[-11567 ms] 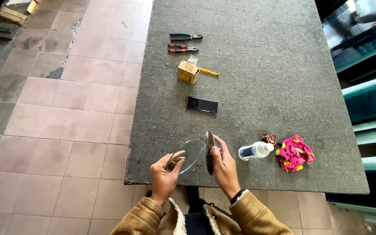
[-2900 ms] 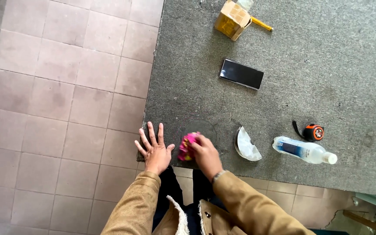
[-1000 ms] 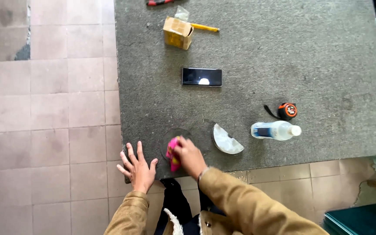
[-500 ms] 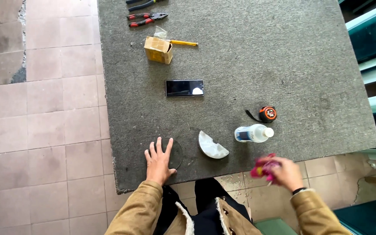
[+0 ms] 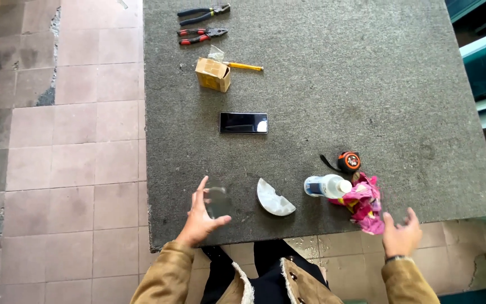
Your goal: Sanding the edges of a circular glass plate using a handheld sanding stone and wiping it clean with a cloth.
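Note:
My left hand (image 5: 199, 218) is at the near edge of the grey felt-covered table (image 5: 310, 84) and grips a small clear round glass piece (image 5: 218, 202) between thumb and fingers. To its right a half-round glass piece (image 5: 274, 199) lies flat on the felt. My right hand (image 5: 400, 234) hovers open just off the table's near edge, holding nothing. The crumpled pink cloth (image 5: 364, 203) lies just left of that hand, against a clear plastic bottle (image 5: 326, 186) on its side.
An orange and black tape measure (image 5: 349, 161) sits behind the bottle. A black phone (image 5: 243, 122) lies mid-table. Farther back are a small cardboard box (image 5: 213, 74), a yellow pencil-like tool (image 5: 243, 66) and two pliers (image 5: 201, 36). Tiled floor (image 5: 57, 141) is on the left.
My right hand carried the pink cloth from the near left edge to beside the bottle and let it go. My left hand rose from flat on the felt, now gripping the round glass piece.

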